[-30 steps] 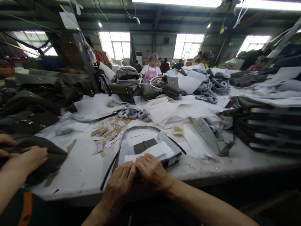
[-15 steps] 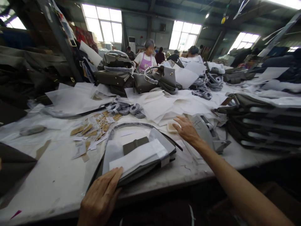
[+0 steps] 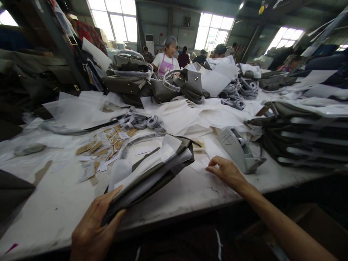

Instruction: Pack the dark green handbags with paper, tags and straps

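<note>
Left hand (image 3: pixel 95 221) grips the tilted bag (image 3: pixel 153 171), best kept snug against its white paper (image 3: pixel 148 165), as the right hand (image 3: pixel 227 172), curled, contents unclear, hovers near the grey dispenser (image 3: pixel 235 148).

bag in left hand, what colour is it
The bag is dark olive-grey, seen in the head view.

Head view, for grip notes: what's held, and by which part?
Left hand: the flat dark-olive bag with white paper, by its near end. Right hand: unclear.

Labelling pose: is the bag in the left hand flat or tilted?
Tilted. The left hand grips the bag by its near end, and its layered long edge shows. Cannot tell if it touches the table.
</note>
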Demonstrator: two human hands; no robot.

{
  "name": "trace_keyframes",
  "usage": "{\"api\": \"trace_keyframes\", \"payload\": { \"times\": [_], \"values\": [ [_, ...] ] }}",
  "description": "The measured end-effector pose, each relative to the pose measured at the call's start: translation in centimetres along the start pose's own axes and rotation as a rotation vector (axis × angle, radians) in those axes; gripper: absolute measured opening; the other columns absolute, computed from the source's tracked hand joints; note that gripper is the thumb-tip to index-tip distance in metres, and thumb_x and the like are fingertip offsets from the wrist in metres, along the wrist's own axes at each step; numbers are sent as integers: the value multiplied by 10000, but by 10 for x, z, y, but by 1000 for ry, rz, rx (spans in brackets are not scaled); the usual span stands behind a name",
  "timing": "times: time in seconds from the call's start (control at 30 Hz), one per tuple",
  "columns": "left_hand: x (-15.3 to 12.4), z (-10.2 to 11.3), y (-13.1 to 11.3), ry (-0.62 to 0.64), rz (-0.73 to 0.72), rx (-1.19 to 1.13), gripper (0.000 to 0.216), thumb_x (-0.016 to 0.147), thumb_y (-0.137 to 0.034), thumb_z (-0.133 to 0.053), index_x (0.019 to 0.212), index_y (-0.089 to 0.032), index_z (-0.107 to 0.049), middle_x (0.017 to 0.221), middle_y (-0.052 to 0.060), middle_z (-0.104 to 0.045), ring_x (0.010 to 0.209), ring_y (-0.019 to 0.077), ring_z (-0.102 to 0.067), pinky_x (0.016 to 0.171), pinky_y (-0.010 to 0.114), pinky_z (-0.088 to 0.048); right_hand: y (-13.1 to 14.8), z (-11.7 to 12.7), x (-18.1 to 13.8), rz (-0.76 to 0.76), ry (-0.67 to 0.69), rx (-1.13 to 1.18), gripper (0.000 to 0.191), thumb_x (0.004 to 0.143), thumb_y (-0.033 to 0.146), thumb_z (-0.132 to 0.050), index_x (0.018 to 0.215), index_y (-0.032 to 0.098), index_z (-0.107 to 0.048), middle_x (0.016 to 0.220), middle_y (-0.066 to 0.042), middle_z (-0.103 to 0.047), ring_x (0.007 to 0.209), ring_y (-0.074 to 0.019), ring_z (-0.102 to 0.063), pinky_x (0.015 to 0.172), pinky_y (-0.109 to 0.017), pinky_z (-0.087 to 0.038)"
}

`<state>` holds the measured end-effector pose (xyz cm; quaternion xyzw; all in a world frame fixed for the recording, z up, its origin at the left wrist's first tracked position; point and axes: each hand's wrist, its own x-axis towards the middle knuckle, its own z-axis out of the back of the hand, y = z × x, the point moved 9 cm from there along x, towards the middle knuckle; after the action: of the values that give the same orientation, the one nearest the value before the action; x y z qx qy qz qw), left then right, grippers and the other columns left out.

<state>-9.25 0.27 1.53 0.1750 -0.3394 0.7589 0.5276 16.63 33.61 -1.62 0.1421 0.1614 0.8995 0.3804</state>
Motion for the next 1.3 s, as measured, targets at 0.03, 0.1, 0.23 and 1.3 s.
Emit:
{"api": "trace_keyframes", "payload": {
  "times": [0.03,0.1,0.23,1.3],
  "values": [
    [1,0,1,2,20,-10,386,946,-405,-534,1307,-267,-539,1146,16,-651,1015,215,-645,987,339,-484,-1,-7,-8,-16,26,-32,123,807,339,-690,817,217,-687,864,-27,-690,819,-210,-635,744,-315,-481],
    [2,0,2,5,55,-28,394,938,-431,-539,1293,-261,-543,1145,16,-644,1027,218,-637,998,342,-477,-1,-17,-20,-24,40,-96,119,789,301,-711,854,202,-696,918,-52,-687,904,-232,-620,812,-331,-462],
    [6,3,1,-31,87,-69,384,931,-407,-559,1278,-244,-547,1145,21,-632,1053,217,-626,1000,331,-471,18,-28,-34,-31,88,-121,85,837,263,-655,786,200,-678,897,-57,-688,906,-238,-614,837,-346,-427],
    [7,-51,-62,-100,-406,-55,302,983,-122,-448,1224,-128,-629,1088,85,-715,1070,205,-619,925,347,-494,151,-135,154,-120,587,38,429,662,521,-774,474,194,-571,458,-33,-547,512,-188,-553,492,-274,-374]
  ]
}}
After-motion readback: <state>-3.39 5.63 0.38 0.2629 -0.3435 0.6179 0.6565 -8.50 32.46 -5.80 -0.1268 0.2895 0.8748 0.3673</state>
